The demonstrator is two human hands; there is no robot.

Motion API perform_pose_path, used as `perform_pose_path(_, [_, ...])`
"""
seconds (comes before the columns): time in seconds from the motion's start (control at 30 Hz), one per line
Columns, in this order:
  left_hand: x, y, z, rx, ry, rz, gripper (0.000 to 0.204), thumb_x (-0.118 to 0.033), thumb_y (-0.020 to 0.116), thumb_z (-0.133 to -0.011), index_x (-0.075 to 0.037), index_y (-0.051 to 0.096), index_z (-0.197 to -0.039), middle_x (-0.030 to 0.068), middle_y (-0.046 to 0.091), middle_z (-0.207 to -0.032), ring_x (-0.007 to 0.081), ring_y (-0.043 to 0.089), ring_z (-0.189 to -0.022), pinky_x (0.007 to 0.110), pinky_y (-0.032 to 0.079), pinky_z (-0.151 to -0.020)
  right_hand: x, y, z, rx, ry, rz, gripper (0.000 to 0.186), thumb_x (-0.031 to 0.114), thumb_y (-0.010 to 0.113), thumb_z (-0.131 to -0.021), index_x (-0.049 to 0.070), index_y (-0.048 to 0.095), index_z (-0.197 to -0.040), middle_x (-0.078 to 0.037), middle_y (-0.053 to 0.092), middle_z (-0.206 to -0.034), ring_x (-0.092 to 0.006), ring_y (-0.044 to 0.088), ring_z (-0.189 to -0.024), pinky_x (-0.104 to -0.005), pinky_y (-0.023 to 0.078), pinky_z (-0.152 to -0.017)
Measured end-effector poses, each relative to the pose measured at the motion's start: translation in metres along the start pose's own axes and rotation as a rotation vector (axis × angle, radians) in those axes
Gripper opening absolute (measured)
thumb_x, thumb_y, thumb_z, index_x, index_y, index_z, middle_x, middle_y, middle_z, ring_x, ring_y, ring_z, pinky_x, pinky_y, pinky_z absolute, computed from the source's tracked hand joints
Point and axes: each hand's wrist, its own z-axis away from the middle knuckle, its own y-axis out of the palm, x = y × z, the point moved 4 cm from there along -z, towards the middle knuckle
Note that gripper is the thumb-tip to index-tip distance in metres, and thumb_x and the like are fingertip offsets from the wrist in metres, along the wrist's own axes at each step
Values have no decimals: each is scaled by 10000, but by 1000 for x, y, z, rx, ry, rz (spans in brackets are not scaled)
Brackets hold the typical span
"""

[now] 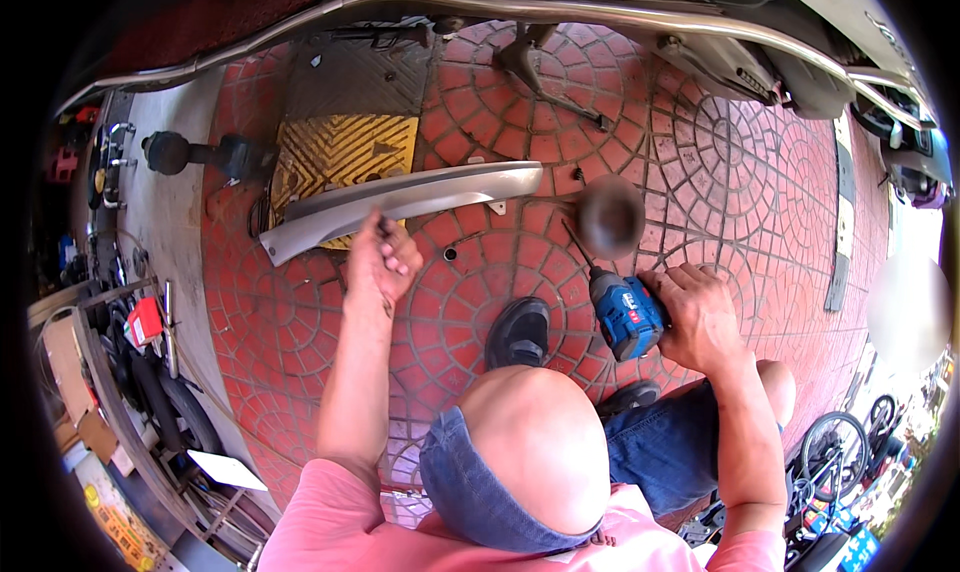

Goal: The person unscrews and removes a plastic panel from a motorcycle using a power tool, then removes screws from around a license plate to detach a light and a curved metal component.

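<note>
My left hand (385,267) has its fingers curled on a small dark piece (383,228) that I cannot make out clearly, beside a long silver curved panel (470,187). The panel lies across a yellow-and-black ribbed plate (350,142). My right hand (700,317) grips a blue cordless drill (625,317), its long bit pointing up and left beside a blurred, dark round object (610,217) on the red tiles. A small socket-like piece (450,255) lies between my hands.
A vehicle with a chrome tube (510,7) and a metal stand (525,67) spans the top. A dark tool (240,157) sits at left, beside cluttered racks with tyres (185,412). Bicycles (835,452) stand at lower right. My shoe (515,332) is between my arms.
</note>
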Motion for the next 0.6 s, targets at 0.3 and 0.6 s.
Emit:
perform_pose_path(0.3, [1, -39, -56, 79, 23, 189, 470, -351, 566, -1075, -136, 440, -675, -41, 272, -514, 108, 294, -435, 284, 287, -504, -13, -84, 70, -101, 281, 135, 497, -2, 667, -639, 41, 689, -1134, -125, 644, -863, -353, 635, -872, -462, 480, -786])
perform_pose_path(0.6, [24, 56, -30, 390, 114, -75, 467, -212, 478, -1119, -148, 390, -665, -33, 294, -546, 107, 319, -458, 294, 325, -507, -139, -175, 166, -15, 715, 344, 467, 82, 701, -785, 55, 630, -1246, -210, 683, -1113, -428, 640, -1083, -477, 494, -978])
